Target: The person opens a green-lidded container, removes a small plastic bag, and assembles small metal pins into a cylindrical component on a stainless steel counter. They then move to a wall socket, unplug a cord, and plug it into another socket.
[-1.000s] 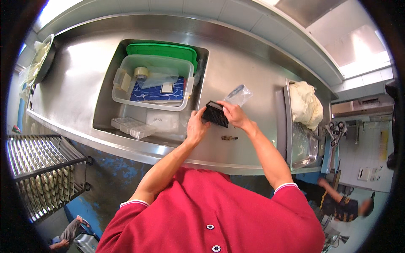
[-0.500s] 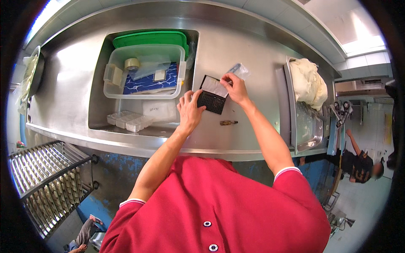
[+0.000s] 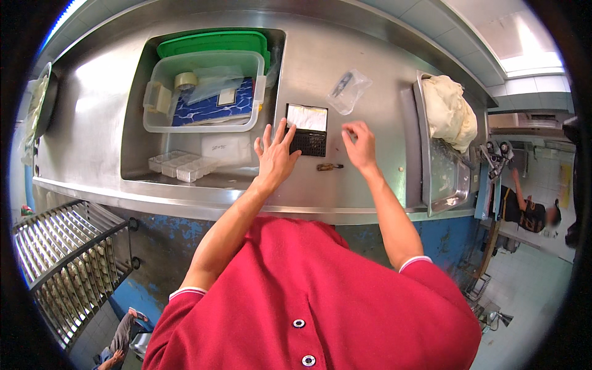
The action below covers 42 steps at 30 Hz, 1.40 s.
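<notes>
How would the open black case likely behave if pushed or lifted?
The black case is probably stiff, given its straight edges. Lying open, it may fold if lifted by one end. The shiny metal counter looks smooth, so it might slide easily.

Black case (image 3: 310, 145); red shirt (image 3: 271, 290); white-veined blue book (image 3: 206, 112)

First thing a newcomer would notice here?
Probably the red shirt filling the lower middle, then the bright green plastic piece behind the clear bin in the sink. Next, the open black case on the counter, between the left hand and right hand. Far right: a pale, dough-like mass in a metal tray.
</notes>
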### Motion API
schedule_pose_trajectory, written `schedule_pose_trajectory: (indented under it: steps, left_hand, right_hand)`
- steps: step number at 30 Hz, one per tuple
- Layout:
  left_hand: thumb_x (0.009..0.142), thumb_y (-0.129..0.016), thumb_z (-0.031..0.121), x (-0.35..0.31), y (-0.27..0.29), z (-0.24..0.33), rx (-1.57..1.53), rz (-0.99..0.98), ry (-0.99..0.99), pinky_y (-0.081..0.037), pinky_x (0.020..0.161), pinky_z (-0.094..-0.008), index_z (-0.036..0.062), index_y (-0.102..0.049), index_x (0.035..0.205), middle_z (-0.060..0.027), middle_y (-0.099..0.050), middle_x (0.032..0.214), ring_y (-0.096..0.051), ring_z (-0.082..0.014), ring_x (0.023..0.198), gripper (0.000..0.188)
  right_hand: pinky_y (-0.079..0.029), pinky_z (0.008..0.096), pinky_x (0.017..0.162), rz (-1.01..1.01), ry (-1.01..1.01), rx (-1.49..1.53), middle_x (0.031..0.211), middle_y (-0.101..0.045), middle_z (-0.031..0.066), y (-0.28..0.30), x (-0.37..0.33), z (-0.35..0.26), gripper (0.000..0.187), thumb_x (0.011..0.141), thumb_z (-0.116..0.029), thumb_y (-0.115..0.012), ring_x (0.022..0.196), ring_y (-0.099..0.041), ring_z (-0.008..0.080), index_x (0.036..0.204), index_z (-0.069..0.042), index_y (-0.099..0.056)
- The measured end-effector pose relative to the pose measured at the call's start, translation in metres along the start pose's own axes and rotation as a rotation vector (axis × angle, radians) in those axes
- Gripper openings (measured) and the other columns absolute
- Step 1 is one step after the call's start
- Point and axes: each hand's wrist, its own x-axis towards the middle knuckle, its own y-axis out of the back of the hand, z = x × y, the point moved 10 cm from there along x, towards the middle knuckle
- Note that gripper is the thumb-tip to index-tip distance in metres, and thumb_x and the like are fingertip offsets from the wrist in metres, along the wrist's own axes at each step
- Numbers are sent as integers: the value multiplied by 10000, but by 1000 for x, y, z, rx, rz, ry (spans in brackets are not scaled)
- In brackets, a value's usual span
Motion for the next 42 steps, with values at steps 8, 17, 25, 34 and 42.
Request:
schedule_pose_trajectory:
  steps: [8, 17, 25, 34, 42]
  left_hand:
    - [862, -738, 205, -40, -4, 20, -259, 93, -324, -410, 959, -432, 140, -676, 1192, -76, -628, 1183, -564, -292, 1125, 342]
    - [853, -752, 245, -39, -38, 59, -217, 51, -344, -406, 948, -413, 137, -683, 1201, -49, -643, 1158, -569, -266, 1100, 371]
    - [830, -771, 214, -35, -38, 57, -215, 100, -306, -421, 862, -402, 177, -722, 1110, -3, -656, 1036, -595, -224, 978, 287]
    - [763, -788, 205, -31, -48, 55, -131, 85, -314, -414, 827, -392, 182, -717, 1086, -7, -631, 1037, -581, -227, 953, 331]
    - [738, -824, 137, -33, -48, 60, -97, 128, -365, -436, 841, -379, 132, -746, 1078, -34, -663, 976, -589, -245, 918, 349]
  right_hand:
    - [-519, 367, 833, -30, -85, 79, 1100, -630, 110, 4, -91, 20, 327, 829, -96, -734, 977, -620, 276, 1149, -44, -692]
    - [-415, 417, 931, 77, 146, -159, 1148, -583, 37, -18, -107, -1, 441, 751, -148, -813, 1043, -559, 250, 1182, -134, -716]
    - [-417, 409, 918, 83, 174, -136, 1123, -606, 44, -19, -103, 0, 439, 737, -136, -815, 1036, -569, 252, 1164, -132, -711]
    - [-421, 412, 968, -29, 229, 16, 1229, -622, 95, -23, -103, 14, 432, 769, -144, -792, 1085, -574, 288, 1185, -91, -686]
    - [-525, 354, 727, -215, 718, 213, 973, -676, 112, -25, -73, -3, 285, 794, 12, -746, 831, -633, 269, 1073, -30, -709]
